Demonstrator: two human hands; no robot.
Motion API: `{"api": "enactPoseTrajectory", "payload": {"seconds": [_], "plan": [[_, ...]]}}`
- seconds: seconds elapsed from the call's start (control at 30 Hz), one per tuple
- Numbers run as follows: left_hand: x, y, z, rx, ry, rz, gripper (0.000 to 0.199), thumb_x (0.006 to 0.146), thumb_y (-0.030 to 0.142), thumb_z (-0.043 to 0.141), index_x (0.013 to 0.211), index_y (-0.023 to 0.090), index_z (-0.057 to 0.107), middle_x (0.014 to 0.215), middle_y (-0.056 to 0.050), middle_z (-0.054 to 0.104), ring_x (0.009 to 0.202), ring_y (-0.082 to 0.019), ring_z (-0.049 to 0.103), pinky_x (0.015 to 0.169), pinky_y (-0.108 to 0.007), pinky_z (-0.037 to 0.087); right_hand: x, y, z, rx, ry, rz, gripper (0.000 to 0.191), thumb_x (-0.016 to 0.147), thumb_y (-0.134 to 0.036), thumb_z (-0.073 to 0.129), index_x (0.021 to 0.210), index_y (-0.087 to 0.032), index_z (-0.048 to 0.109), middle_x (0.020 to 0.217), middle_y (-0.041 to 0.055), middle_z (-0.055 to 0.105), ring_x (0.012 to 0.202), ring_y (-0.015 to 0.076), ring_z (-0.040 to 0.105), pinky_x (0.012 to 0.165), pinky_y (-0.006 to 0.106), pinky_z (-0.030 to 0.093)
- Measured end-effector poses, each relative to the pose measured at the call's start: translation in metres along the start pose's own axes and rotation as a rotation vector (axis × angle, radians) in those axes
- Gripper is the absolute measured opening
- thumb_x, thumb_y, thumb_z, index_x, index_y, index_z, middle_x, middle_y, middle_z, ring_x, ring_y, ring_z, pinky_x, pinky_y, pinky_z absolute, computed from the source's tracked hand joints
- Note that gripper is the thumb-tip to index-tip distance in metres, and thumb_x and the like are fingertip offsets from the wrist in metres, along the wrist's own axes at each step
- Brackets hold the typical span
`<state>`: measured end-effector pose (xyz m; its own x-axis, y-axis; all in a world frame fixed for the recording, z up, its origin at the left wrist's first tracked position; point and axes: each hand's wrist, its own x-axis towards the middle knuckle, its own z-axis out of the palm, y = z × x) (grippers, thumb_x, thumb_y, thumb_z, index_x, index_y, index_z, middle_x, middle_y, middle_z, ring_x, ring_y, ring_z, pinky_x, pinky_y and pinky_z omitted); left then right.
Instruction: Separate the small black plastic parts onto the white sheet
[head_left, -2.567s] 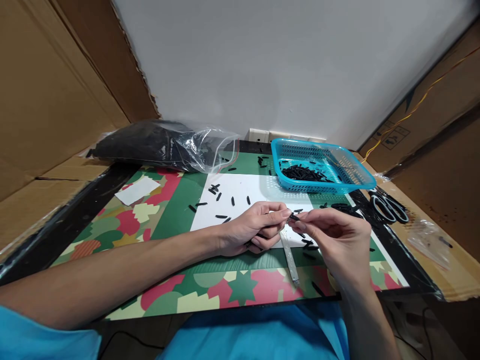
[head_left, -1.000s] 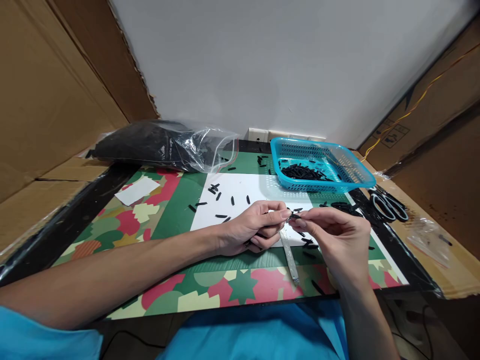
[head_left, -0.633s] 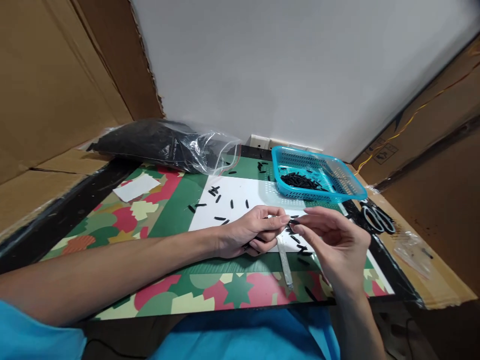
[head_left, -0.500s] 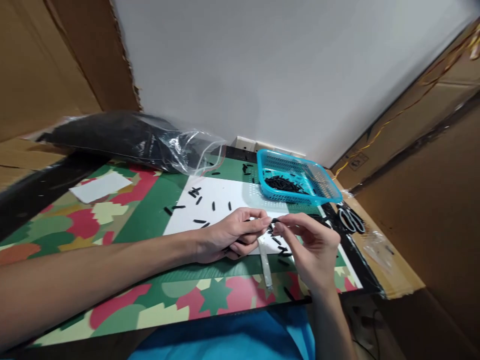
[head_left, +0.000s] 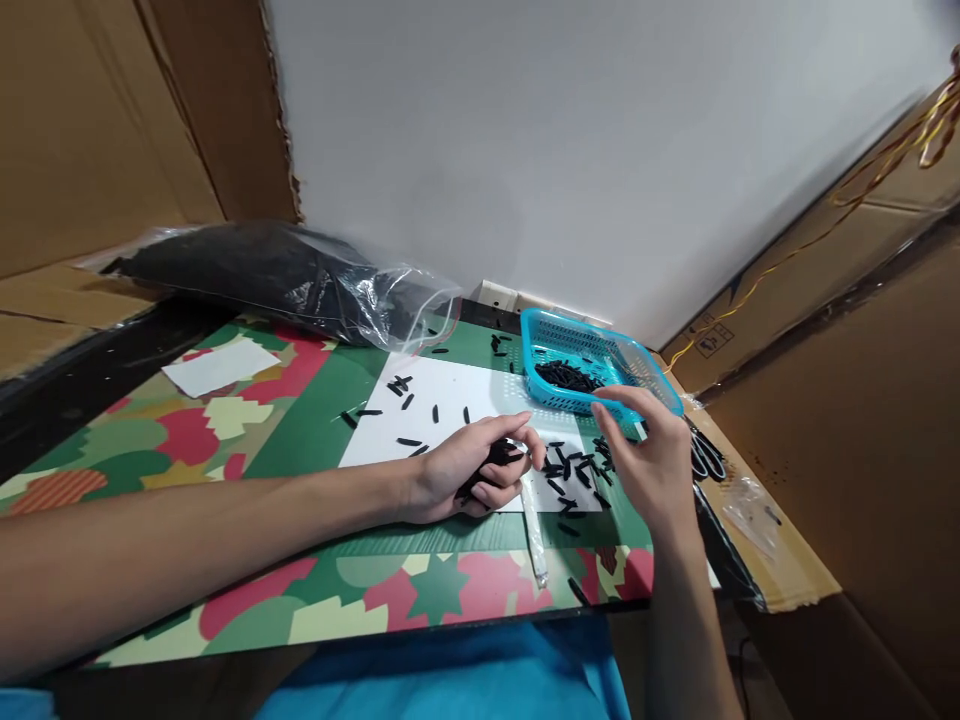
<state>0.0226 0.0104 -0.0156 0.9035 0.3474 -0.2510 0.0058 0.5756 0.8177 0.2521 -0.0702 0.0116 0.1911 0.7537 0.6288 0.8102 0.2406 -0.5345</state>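
We are in a small work corner, but we cannot tell if it is in a home or a workshop. We see a table (head_left: 97, 362) by a plain wall (head_left: 480, 130), cardboard (head_left: 75, 130) on 2 sides, a white socket strip (head_left: 498, 296), scissors (head_left: 707, 456) and a blue basket (head_left: 574, 402) with little black bits (head_left: 566, 377).
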Motion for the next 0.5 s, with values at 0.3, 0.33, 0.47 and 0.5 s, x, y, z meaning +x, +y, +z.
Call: {"api": "enactPoseTrajectory", "payload": {"seconds": [0.3, 0.33, 0.47, 0.5], "plan": [[0.002, -0.007, 0.009, 0.110, 0.102, -0.010, 0.051, 0.102, 0.077, 0.047, 0.096, 0.027, 0.049, 0.055, 0.012, 0.028, 0.046, -0.008, 0.014, 0.039, -0.012, 0.015, -0.044, -0.046, 0.020, 0.288, -0.236, -0.073, 0.014, 0.102, -0.018, 0.074, 0.109, -0.028, 0.081, 0.105, 0.0035, 0.078, 0.100, 0.0229, 0.070, 0.087, 0.036, 0.055], [0.002, -0.007, 0.009, 0.122, 0.099, -0.007, 0.051, 0.101, 0.078, 0.047, 0.098, 0.028, 0.049, 0.054, 0.012, 0.028, 0.046, -0.008, 0.014, 0.039, -0.012, 0.015, -0.046, -0.045, 0.021, 0.273, -0.231, -0.079, 0.015, 0.102, -0.017, 0.074, 0.110, -0.028, 0.081, 0.106, 0.0037, 0.078, 0.101, 0.0233, 0.069, 0.087, 0.036, 0.055], [0.003, -0.008, 0.008, 0.157, 0.080, -0.002, 0.052, 0.101, 0.079, 0.048, 0.096, 0.027, 0.047, 0.054, 0.012, 0.026, 0.045, -0.008, 0.015, 0.039, -0.012, 0.016, -0.050, -0.040, 0.025, 0.264, -0.236, -0.082, 0.017, 0.102, -0.014, 0.073, 0.106, -0.028, 0.081, 0.105, 0.0039, 0.077, 0.103, 0.0240, 0.067, 0.087, 0.037, 0.054], [0.003, -0.008, 0.008, 0.160, 0.074, -0.003, 0.052, 0.101, 0.079, 0.049, 0.093, 0.027, 0.045, 0.054, 0.012, 0.026, 0.045, -0.007, 0.015, 0.039, -0.012, 0.016, -0.050, -0.040, 0.025, 0.273, -0.238, -0.081, 0.017, 0.103, -0.014, 0.072, 0.105, -0.028, 0.081, 0.105, 0.0038, 0.077, 0.103, 0.0240, 0.067, 0.087, 0.037, 0.054]]}}
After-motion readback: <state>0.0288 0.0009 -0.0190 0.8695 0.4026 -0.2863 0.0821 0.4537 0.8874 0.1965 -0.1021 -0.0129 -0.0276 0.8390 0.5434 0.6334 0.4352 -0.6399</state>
